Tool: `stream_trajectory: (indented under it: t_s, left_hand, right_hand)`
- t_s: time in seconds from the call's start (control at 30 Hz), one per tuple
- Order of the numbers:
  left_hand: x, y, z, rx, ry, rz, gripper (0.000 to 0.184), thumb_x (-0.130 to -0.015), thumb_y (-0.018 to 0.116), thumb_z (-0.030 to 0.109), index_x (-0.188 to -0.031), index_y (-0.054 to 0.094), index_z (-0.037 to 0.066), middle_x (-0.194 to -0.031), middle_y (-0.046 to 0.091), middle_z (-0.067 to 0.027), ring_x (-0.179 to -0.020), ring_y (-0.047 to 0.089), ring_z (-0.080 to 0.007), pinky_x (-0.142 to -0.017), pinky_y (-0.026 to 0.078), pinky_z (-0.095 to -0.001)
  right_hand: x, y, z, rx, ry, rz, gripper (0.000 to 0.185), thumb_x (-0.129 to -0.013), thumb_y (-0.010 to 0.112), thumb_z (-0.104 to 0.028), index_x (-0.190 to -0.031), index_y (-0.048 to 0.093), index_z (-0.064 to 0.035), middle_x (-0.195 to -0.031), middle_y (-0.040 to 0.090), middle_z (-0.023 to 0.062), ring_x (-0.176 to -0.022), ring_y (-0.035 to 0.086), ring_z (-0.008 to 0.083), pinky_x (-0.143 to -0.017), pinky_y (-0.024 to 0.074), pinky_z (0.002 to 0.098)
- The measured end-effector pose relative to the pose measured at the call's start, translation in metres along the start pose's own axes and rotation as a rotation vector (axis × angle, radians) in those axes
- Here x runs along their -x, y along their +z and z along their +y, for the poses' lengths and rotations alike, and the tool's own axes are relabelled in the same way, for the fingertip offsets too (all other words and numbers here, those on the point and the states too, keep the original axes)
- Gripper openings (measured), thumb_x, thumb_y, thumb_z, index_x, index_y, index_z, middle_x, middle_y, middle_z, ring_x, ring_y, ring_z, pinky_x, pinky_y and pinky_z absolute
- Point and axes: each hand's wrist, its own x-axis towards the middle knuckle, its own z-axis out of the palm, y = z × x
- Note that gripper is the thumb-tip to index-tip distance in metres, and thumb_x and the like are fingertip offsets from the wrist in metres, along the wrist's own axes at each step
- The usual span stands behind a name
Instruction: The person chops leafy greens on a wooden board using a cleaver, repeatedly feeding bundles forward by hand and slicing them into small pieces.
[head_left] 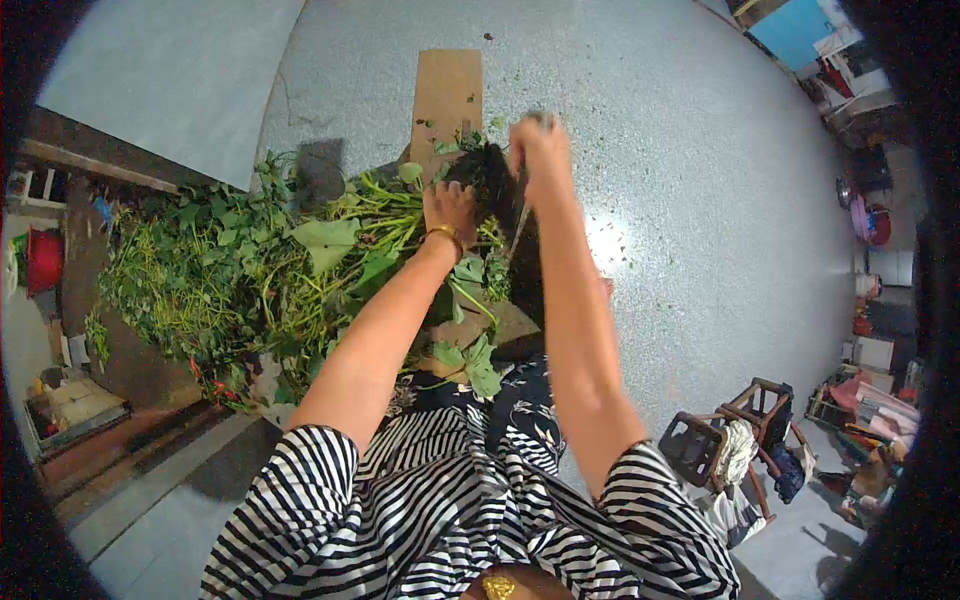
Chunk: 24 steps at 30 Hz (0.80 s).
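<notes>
from where i stand, the left hand [452, 210] is set knuckles up on the leafy stems [395, 203]. its fingers are bent and drawn close together, clamped on the bundle; the fingertips are tucked out of sight, so i cannot tell how far they wrap underneath. a yellow bracelet [447, 237] encircles the left wrist. the right hand [540, 158] is positioned just beyond and to the right, slightly blurred. its fingers are folded together around the handle of a knife [521, 228]. the narrow blade extends from the fist back toward the person's body, tilted, beside the bundle; i cannot tell whether its edge touches the stems. the stems run leftward from the left hand to a large heap of greens [190, 260] at the person's left. a dark mass [487, 175] lies between the two hands, too dim to identify. beyond the hands, a flat wooden board [448, 85] lies on the grey floor [700, 200], and small green scraps are scattered on both. broad loose leaves [482, 368] rest near the person's lap, below the forearms
</notes>
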Motion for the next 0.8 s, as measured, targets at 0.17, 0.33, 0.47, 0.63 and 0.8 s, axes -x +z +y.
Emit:
stream_trajectory:
  t_s: [0.17, 0.33, 0.47, 0.63, 0.8]
  left_hand:
    - [-0.023, 0.036, -0.008, 0.013, -0.008, 0.123, 0.025, -0.070, 0.063, 0.019, -0.094, 0.057, 0.015, -0.089, 0.058, -0.0021, -0.094, 0.053, -0.0221, -0.080, 0.040, -0.0374]
    - [0.021, 0.020, 0.004, 0.045, 0.023, 0.303, 0.034, -0.068, 0.062, 0.019, -0.101, 0.056, 0.016, -0.095, 0.055, -0.0048, -0.098, 0.049, -0.0220, -0.081, 0.037, -0.0362]
    - [0.025, 0.012, 0.008, -0.042, 0.076, 0.115, 0.038, -0.074, 0.057, 0.019, -0.111, 0.052, 0.015, -0.101, 0.052, -0.0046, -0.100, 0.047, -0.0229, -0.084, 0.035, -0.0366]
    - [-0.009, 0.005, 0.007, -0.029, -0.003, 0.133, 0.037, -0.075, 0.057, 0.023, -0.111, 0.053, 0.013, -0.107, 0.052, -0.0069, -0.102, 0.046, -0.0229, -0.087, 0.034, -0.0379]
    - [-0.007, 0.002, 0.007, -0.059, 0.004, 0.032, 0.048, -0.070, 0.064, 0.030, -0.113, 0.050, 0.015, -0.111, 0.050, -0.0066, -0.104, 0.046, -0.0228, -0.087, 0.035, -0.0379]
  right_hand:
    - [0.074, -0.018, 0.087, -0.067, -0.075, -0.034, 0.013, -0.070, 0.057, -0.004, -0.081, 0.052, -0.0046, -0.056, 0.047, 0.0000, -0.043, 0.042, 0.0076, -0.039, 0.0328, 0.0233]
    - [0.022, -0.009, 0.023, -0.073, 0.070, -0.053, 0.007, -0.070, 0.055, -0.007, -0.072, 0.050, -0.0031, -0.055, 0.048, 0.0058, -0.037, 0.043, 0.0157, -0.035, 0.0328, 0.0290]
    - [-0.048, 0.001, -0.013, 0.109, 0.129, -0.107, 0.010, -0.074, 0.055, -0.011, -0.067, 0.051, -0.0050, -0.055, 0.046, 0.0047, -0.041, 0.042, 0.0152, -0.041, 0.0358, 0.0275]
    - [-0.074, 0.013, -0.015, -0.132, 0.190, -0.061, 0.011, -0.074, 0.058, -0.010, -0.070, 0.052, -0.0017, -0.057, 0.050, 0.0070, -0.043, 0.044, 0.0168, -0.039, 0.0349, 0.0311]
    - [-0.003, -0.004, 0.003, -0.118, 0.033, -0.020, 0.010, -0.073, 0.056, -0.008, -0.071, 0.048, -0.0035, -0.060, 0.047, 0.0051, -0.043, 0.042, 0.0131, -0.038, 0.0334, 0.0275]
